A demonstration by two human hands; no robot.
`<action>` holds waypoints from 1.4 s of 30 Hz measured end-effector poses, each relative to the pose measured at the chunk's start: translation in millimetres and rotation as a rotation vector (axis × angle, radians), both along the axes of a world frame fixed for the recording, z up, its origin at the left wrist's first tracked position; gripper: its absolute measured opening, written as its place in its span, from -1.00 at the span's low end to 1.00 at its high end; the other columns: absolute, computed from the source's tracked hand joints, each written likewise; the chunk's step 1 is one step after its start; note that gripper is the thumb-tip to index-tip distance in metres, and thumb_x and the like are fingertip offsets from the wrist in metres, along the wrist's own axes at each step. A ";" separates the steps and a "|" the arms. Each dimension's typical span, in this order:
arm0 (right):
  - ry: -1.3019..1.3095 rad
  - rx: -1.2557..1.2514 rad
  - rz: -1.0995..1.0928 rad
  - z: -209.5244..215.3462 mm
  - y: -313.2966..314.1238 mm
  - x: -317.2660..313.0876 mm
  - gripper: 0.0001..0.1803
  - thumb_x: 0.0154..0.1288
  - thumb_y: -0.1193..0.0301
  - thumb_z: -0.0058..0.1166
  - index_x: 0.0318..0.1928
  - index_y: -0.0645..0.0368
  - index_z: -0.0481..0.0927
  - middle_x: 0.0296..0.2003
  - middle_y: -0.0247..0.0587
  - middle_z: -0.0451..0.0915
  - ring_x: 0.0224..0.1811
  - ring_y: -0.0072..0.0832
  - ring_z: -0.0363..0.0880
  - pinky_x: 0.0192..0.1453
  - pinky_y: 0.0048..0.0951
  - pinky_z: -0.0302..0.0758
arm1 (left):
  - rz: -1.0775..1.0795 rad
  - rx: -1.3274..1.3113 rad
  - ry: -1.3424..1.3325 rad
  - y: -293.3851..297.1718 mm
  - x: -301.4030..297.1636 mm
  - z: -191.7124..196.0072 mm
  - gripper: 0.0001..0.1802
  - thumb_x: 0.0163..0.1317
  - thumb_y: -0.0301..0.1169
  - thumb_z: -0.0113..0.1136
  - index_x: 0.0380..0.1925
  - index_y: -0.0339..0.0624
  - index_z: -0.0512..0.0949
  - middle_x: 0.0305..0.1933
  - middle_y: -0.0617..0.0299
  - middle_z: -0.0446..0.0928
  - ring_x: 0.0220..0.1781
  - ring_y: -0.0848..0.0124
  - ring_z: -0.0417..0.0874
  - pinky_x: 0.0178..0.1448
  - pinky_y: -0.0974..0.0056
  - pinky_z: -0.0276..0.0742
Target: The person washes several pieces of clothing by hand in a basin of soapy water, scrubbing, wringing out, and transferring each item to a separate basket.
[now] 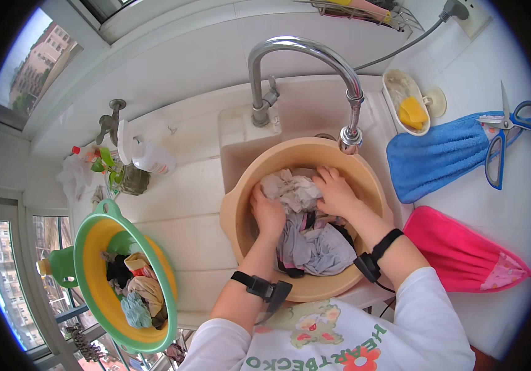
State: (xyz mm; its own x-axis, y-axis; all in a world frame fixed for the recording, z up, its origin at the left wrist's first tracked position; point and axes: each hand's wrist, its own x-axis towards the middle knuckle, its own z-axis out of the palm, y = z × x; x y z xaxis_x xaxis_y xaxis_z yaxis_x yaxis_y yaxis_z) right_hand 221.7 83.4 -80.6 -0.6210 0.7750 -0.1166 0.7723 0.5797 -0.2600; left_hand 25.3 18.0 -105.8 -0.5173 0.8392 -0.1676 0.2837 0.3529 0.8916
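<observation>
On camera, I see left hand (268, 212) and right hand (339, 195) pinching white cloth (298, 190) inside the basin (316, 288); hard pulling may drag grey cloth (328, 250).

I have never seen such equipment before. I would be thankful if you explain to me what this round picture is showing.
There is no robot here: a person works with two bare hands, and black straps carrying small devices circle the forearms. The single picture comes from a fisheye camera worn on the head, looking down, so straight edges bend.

Below the curved faucet sits a peach basin of crumpled cloths. The left hand and right hand touch a pale cloth from either side; how firmly they grip is unclear. A grey cloth lies nearer the person.

At left, a green-and-yellow tub holds more cloths. A white bottle stands on the pale counter.
</observation>
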 end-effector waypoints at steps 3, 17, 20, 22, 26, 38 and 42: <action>-0.192 -0.121 -0.049 -24.3 -6.7 -9.8 -0.38 -0.06 0.28 0.24 0.10 0.11 0.44 0.26 -0.01 0.21 0.36 -0.01 0.05 0.23 0.14 0.27 | -0.097 0.010 0.312 -8.1 7.3 -1.9 -0.47 0.11 -0.47 0.04 0.17 -0.01 0.40 0.28 0.01 0.28 0.38 -0.08 0.14 0.33 -0.10 0.08; -0.105 -0.589 -0.226 -41.0 18.1 -6.2 -0.42 -0.05 0.44 0.19 0.10 0.13 0.47 0.04 0.09 0.50 0.18 -0.02 0.39 0.22 -0.13 0.36 | -0.501 -0.818 0.007 -1.2 -10.2 -18.4 -0.37 0.25 0.09 -0.14 0.25 0.07 0.36 0.41 -0.04 0.12 0.38 0.00 0.24 0.34 -0.05 0.20; 0.325 -0.479 -0.176 36.9 8.8 -18.7 -0.49 -0.07 0.42 0.21 0.00 0.17 0.49 -0.04 0.07 0.54 0.10 0.01 0.39 0.20 -0.16 0.34 | -0.223 -0.329 -0.352 -4.2 -20.2 -55.1 -0.23 0.25 0.19 -0.16 0.30 -0.11 0.27 0.39 0.00 0.20 0.35 0.07 0.30 0.33 0.05 0.22; 0.404 -0.417 -0.123 71.7 4.0 -14.3 -0.51 -0.10 0.40 0.26 -0.05 0.15 0.52 -0.09 0.02 0.54 0.04 -0.05 0.43 0.16 -0.19 0.37 | -0.212 -0.362 -0.530 9.7 6.2 14.8 -0.17 0.25 0.24 -0.20 0.33 -0.13 0.21 0.38 0.04 0.23 0.34 0.12 0.33 0.33 0.07 0.23; 0.610 -0.403 0.011 168.9 -17.2 -44.5 -0.65 -0.08 0.44 0.21 -0.18 0.18 0.56 -0.16 -0.07 0.57 -0.05 -0.15 0.46 0.12 -0.25 0.39 | -0.243 -0.189 -1.100 7.1 -1.2 56.2 -0.15 0.28 0.33 -0.36 0.32 -0.08 0.16 0.26 0.12 0.36 0.28 0.26 0.40 0.28 0.14 0.32; 1.224 -0.412 -0.024 222.8 -45.7 -54.6 -0.76 -0.01 0.55 0.15 -0.24 0.16 0.55 -0.10 -0.15 0.47 -0.07 -0.43 0.48 0.01 -0.42 0.43 | -0.391 0.033 -1.355 -6.7 16.7 142.0 -0.41 0.32 0.01 -0.09 0.23 -0.10 0.26 0.17 0.18 0.42 0.18 0.31 0.48 0.12 0.21 0.50; 1.085 0.003 0.020 187.9 -76.1 -63.5 -0.60 -0.09 0.45 0.17 -0.12 0.00 0.60 0.13 -0.07 0.31 0.12 -0.16 0.30 0.19 -0.14 0.25 | -0.327 0.047 -1.348 -10.3 12.1 141.9 -0.42 0.32 -0.01 -0.08 0.22 -0.11 0.26 0.15 0.18 0.42 0.16 0.32 0.49 0.09 0.22 0.51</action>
